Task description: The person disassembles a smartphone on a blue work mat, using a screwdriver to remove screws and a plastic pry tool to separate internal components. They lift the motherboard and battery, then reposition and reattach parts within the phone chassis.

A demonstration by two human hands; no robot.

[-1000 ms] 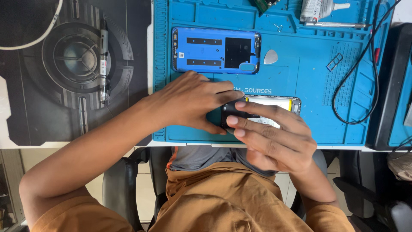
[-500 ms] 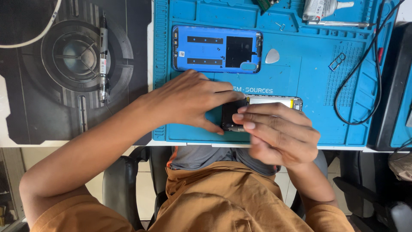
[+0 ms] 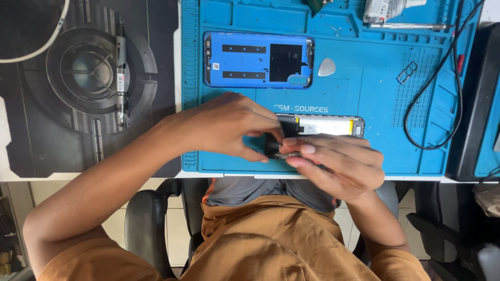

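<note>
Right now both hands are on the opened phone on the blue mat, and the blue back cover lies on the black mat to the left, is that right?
Not quite. The head view shows the back cover on the blue mat itself, above the hands, not on the black mat. The rest holds: the left hand and right hand are both on the opened phone.

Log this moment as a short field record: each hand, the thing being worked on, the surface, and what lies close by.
left hand: fingertips pinch the dark end of the opened phone
right hand: rests over the phone's near edge, fingers on the same end
surface: blue repair mat
nearby: blue back cover, inner side up; grey pick; black cable
</note>
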